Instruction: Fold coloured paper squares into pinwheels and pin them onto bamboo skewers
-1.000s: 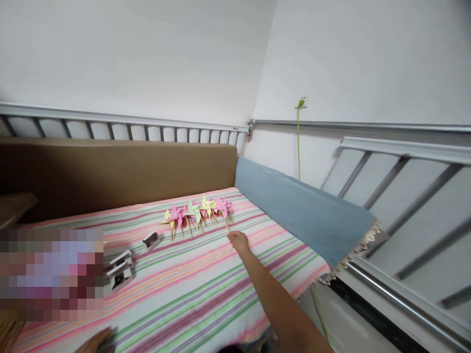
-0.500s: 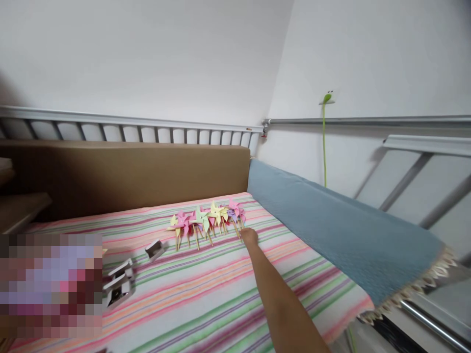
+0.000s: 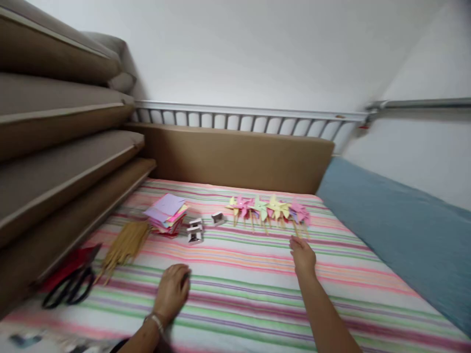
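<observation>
Several paper pinwheels in pink, yellow, green and purple lie in a row on the striped cloth, their wooden sticks pointing toward me. My right hand is just below the sticks at the row's right end, fingers stretched out and apparently holding nothing. My left hand, with a bracelet at its wrist, is low over the cloth, fingers loosely bent and nothing visible in them. Beyond it are a stack of coloured paper squares, a bundle of wooden sticks and small white boxes.
Black-handled scissors lie at the left beside a red item. A stack of brown cushions rises along the left side. A brown padded board stands at the back, and a blue cover borders the right.
My view has swung left, bringing the cushions, paper stack, stick bundle and scissors into sight. My left hand has come into view. My right hand remains near the right-end pinwheel sticks.
</observation>
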The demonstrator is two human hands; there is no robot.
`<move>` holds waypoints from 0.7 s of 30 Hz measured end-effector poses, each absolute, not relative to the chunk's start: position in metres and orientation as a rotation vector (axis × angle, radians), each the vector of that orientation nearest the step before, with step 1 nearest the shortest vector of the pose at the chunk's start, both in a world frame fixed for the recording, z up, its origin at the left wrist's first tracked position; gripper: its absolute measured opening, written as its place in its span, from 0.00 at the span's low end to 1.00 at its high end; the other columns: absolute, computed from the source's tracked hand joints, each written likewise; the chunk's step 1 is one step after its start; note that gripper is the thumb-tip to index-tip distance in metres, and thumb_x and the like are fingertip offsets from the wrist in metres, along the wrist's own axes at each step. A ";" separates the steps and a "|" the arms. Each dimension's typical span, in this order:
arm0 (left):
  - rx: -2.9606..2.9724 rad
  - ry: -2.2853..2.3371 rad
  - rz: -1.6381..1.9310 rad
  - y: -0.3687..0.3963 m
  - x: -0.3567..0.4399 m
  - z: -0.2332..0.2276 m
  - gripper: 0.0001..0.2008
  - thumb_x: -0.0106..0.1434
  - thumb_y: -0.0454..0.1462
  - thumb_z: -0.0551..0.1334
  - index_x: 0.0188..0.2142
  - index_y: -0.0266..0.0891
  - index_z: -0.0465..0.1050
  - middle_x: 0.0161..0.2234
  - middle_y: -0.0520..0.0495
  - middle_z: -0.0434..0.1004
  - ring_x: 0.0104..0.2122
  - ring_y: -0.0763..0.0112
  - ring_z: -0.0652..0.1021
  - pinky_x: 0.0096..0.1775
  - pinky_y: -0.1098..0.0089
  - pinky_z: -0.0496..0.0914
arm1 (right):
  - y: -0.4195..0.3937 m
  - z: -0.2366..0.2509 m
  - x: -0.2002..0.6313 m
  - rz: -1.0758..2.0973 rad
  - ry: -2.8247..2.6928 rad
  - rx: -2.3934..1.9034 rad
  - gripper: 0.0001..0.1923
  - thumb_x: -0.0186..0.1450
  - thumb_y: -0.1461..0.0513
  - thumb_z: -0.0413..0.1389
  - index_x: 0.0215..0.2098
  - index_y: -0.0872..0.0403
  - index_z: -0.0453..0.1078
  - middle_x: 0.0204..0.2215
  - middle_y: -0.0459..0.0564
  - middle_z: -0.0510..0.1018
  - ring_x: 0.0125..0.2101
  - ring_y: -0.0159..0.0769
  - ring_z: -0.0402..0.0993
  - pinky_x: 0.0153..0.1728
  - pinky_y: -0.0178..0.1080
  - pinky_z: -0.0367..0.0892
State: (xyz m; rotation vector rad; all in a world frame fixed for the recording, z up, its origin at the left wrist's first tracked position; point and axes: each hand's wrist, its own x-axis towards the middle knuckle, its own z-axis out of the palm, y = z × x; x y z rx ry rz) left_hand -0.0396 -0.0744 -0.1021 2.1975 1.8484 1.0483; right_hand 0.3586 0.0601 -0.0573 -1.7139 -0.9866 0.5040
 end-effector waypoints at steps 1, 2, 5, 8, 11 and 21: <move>2.196 1.852 1.051 -0.075 -0.038 -0.100 0.10 0.57 0.34 0.55 0.37 0.40 0.74 0.38 0.43 0.77 0.40 0.60 0.74 0.44 0.57 0.67 | 0.050 -0.060 0.333 0.608 -1.028 -1.663 0.21 0.61 0.54 0.51 0.44 0.63 0.69 0.36 0.57 0.77 0.33 0.41 0.75 0.30 0.40 0.71; 2.185 1.860 1.058 -0.076 -0.037 -0.099 0.11 0.57 0.32 0.55 0.37 0.40 0.73 0.38 0.42 0.76 0.40 0.60 0.74 0.45 0.57 0.66 | 0.038 -0.062 0.305 0.704 -1.077 -1.608 0.22 0.59 0.53 0.52 0.43 0.63 0.70 0.35 0.57 0.78 0.31 0.41 0.76 0.28 0.39 0.71; 2.149 1.853 1.086 -0.081 -0.035 -0.095 0.10 0.56 0.31 0.55 0.36 0.39 0.73 0.37 0.42 0.76 0.40 0.60 0.73 0.44 0.57 0.66 | 0.003 -0.072 0.215 0.942 -1.250 -1.441 0.22 0.54 0.51 0.54 0.38 0.59 0.73 0.30 0.54 0.80 0.27 0.40 0.76 0.26 0.38 0.70; 2.112 1.806 1.142 -0.087 -0.034 -0.092 0.09 0.55 0.31 0.57 0.35 0.38 0.73 0.35 0.43 0.76 0.38 0.61 0.74 0.43 0.59 0.66 | -0.026 -0.083 0.149 1.067 -1.397 -1.328 0.19 0.53 0.52 0.54 0.34 0.56 0.75 0.27 0.52 0.80 0.25 0.40 0.76 0.23 0.38 0.69; 2.090 1.817 1.179 -0.086 -0.040 -0.085 0.08 0.57 0.32 0.57 0.35 0.39 0.72 0.33 0.45 0.76 0.36 0.64 0.75 0.40 0.63 0.68 | -0.040 -0.090 0.125 1.054 -1.501 -1.263 0.13 0.52 0.55 0.55 0.30 0.54 0.76 0.29 0.52 0.80 0.30 0.42 0.75 0.32 0.41 0.69; 2.039 2.219 1.174 0.028 -0.102 0.019 0.15 0.59 0.39 0.56 0.43 0.35 0.70 0.43 0.37 0.73 0.47 0.57 0.70 0.50 0.60 0.60 | -0.028 -0.102 0.128 0.964 -1.646 -1.262 0.10 0.55 0.58 0.53 0.30 0.52 0.75 0.28 0.50 0.79 0.31 0.41 0.74 0.32 0.40 0.67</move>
